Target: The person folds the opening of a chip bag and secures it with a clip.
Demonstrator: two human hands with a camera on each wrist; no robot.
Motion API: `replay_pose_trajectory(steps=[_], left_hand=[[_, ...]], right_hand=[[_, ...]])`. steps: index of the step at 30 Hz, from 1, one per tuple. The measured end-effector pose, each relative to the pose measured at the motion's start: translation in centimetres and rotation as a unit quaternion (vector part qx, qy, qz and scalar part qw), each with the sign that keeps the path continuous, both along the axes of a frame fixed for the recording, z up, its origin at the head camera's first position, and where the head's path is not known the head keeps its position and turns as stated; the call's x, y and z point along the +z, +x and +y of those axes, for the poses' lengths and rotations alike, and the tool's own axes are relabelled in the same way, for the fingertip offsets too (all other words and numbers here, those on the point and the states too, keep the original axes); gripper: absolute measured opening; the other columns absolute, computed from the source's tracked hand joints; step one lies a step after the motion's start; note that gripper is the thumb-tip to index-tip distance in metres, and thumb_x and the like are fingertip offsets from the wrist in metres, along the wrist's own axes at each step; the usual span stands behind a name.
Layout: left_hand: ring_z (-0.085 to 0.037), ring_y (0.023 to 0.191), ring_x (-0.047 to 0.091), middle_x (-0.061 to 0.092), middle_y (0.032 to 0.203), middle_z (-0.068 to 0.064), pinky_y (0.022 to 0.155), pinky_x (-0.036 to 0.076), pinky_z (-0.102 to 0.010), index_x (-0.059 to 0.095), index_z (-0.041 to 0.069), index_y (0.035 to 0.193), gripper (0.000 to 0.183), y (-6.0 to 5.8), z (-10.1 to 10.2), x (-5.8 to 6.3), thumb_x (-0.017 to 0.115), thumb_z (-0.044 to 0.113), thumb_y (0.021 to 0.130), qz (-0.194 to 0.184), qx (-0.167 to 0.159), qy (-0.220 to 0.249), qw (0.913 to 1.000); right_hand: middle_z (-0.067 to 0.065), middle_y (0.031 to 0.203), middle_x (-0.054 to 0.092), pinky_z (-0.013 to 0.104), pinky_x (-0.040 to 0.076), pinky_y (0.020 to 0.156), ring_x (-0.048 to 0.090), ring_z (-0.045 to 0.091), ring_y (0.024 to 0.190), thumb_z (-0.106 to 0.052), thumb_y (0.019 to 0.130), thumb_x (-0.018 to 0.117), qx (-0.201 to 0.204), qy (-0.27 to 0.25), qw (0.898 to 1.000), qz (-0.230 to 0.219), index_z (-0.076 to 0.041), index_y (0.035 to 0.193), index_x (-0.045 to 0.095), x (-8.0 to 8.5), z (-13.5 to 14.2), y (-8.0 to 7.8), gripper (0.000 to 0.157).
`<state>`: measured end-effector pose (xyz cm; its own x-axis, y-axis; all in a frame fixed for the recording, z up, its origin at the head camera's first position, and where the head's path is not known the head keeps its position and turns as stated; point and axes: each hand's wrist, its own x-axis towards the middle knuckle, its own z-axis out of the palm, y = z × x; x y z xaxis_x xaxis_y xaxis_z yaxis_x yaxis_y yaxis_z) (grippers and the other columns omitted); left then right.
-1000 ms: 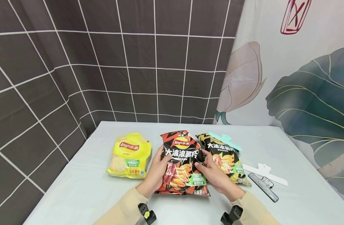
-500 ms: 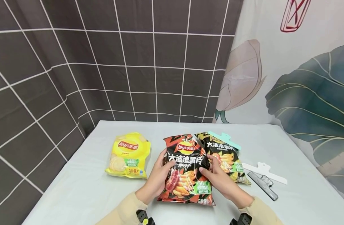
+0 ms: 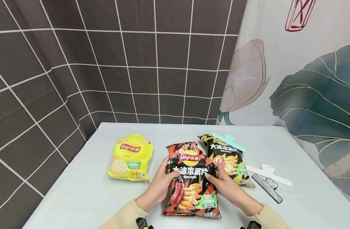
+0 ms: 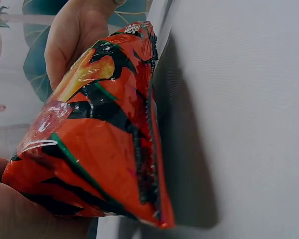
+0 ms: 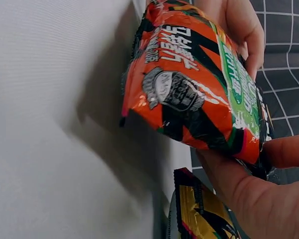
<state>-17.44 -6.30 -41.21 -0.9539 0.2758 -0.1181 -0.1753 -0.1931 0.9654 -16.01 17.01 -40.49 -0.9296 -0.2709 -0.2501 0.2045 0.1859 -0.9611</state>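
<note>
Both hands hold a red and black bag of potato chips (image 3: 189, 187) by its two sides, near the middle front of the table. My left hand (image 3: 161, 184) grips the left side, thumb on the front of the bag. On the opposite side my right hand (image 3: 227, 183) does the same, its thumb bent over the printed face. In both wrist views the bag (image 4: 104, 134) looks puffed, its lower seam close over the table with a shadow beneath. The fingers behind the bag are mostly hidden in the head view.
A yellow chip bag (image 3: 130, 159) lies at the left. Right of the held bag is a black and gold chip bag (image 3: 227, 162) with a mint-green clip (image 3: 228, 142) at its top. A white clip (image 3: 269, 175) and a dark grey clip (image 3: 267, 187) lie farther right on the table (image 3: 77, 197).
Both hands have brought the red and black chip bag down toward the near edge and slightly right. The other bags and the clips stay where they were.
</note>
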Motion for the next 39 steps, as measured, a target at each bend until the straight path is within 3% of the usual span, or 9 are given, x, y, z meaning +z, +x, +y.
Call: replay_pose_trajectory(steps=[6, 9, 15, 19, 23, 27, 35, 39], left_hand=[[-0.036, 0.136, 0.038, 0.031, 0.153, -0.018, 0.114, 0.028, -0.05, 0.01, 0.014, 0.154, 0.083, 0.3, -0.1, -0.1, 0.059, 0.009, 0.088, 0.002, -0.019, -0.011, 0.9997], [-0.034, 0.131, 0.045, 0.036, 0.15, -0.019, 0.111, 0.034, -0.048, 0.014, 0.012, 0.153, 0.079, 0.4, -0.1, -0.3, 0.059, 0.01, 0.089, 0.0, -0.027, -0.022, 0.9994], [-0.03, 0.127, 0.049, 0.042, 0.145, -0.019, 0.11, 0.035, -0.047, 0.021, 0.009, 0.151, 0.071, 0.2, 0.0, -0.6, 0.058, 0.015, 0.091, -0.01, -0.036, -0.039, 0.9985], [-0.029, 0.127, 0.05, 0.043, 0.146, -0.018, 0.11, 0.035, -0.047, 0.022, 0.008, 0.151, 0.068, 0.1, 0.0, -0.7, 0.056, 0.015, 0.093, -0.016, -0.037, -0.039, 0.9984], [-0.03, 0.129, 0.048, 0.042, 0.146, -0.018, 0.112, 0.032, -0.049, 0.022, 0.007, 0.15, 0.068, 0.1, 0.0, -0.8, 0.056, 0.016, 0.093, -0.019, -0.036, -0.046, 0.9981], [-0.033, 0.129, 0.046, 0.042, 0.145, -0.019, 0.112, 0.03, -0.052, 0.021, 0.006, 0.15, 0.068, 0.0, -0.1, -0.8, 0.057, 0.018, 0.093, -0.022, -0.031, -0.062, 0.9974], [-0.034, 0.129, 0.044, 0.04, 0.142, -0.021, 0.113, 0.028, -0.052, 0.017, 0.003, 0.15, 0.074, -0.9, -0.4, -0.9, 0.058, 0.022, 0.091, -0.023, -0.017, -0.072, 0.997], [-0.034, 0.128, 0.045, 0.039, 0.143, -0.022, 0.112, 0.029, -0.052, 0.014, 0.004, 0.151, 0.077, -1.6, -0.5, -0.9, 0.058, 0.025, 0.092, -0.027, -0.007, -0.078, 0.9965]], right_hand=[[0.033, 0.143, 0.035, 0.046, 0.051, 0.093, 0.056, 0.036, 0.118, -0.023, 0.1, 0.05, 0.011, -0.013, 1.0, -0.01, -0.005, 0.144, 0.012, -0.4, 0.2, 0.0, 0.061], [0.033, 0.141, 0.037, 0.045, 0.052, 0.093, 0.058, 0.033, 0.117, -0.022, 0.1, 0.05, 0.014, -0.017, 1.0, -0.012, -0.003, 0.142, 0.013, -0.7, 0.4, 0.0, 0.059], [0.03, 0.133, 0.046, 0.045, 0.05, 0.095, 0.059, 0.031, 0.114, -0.024, 0.099, 0.051, 0.022, 0.003, 1.0, -0.009, -0.003, 0.144, 0.014, -0.9, 0.6, -0.1, 0.062], [0.026, 0.123, 0.052, 0.046, 0.051, 0.094, 0.062, 0.028, 0.107, -0.027, 0.097, 0.055, 0.018, 0.043, 0.999, 0.003, -0.004, 0.146, 0.018, -0.7, 0.8, -0.1, 0.066], [0.031, 0.13, 0.051, 0.047, 0.051, 0.093, 0.061, 0.034, 0.111, -0.027, 0.095, 0.059, 0.001, 0.057, 0.998, 0.011, -0.004, 0.147, 0.024, -0.6, 1.0, -0.2, 0.067], [0.033, 0.138, 0.045, 0.043, 0.053, 0.091, 0.06, 0.035, 0.114, -0.027, 0.095, 0.058, -0.012, 0.047, 0.999, 0.009, -0.002, 0.147, 0.027, -0.6, 1.2, -0.4, 0.065], [0.031, 0.136, 0.046, 0.038, 0.053, 0.091, 0.06, 0.029, 0.112, -0.024, 0.098, 0.053, -0.014, 0.026, 1.0, 0.0, 0.003, 0.147, 0.025, -0.7, 1.4, -0.4, 0.063], [0.025, 0.128, 0.052, 0.034, 0.054, 0.088, 0.063, 0.022, 0.105, -0.026, 0.098, 0.052, -0.016, 0.014, 1.0, -0.007, 0.002, 0.146, 0.028, -0.6, 1.4, -0.4, 0.06]])
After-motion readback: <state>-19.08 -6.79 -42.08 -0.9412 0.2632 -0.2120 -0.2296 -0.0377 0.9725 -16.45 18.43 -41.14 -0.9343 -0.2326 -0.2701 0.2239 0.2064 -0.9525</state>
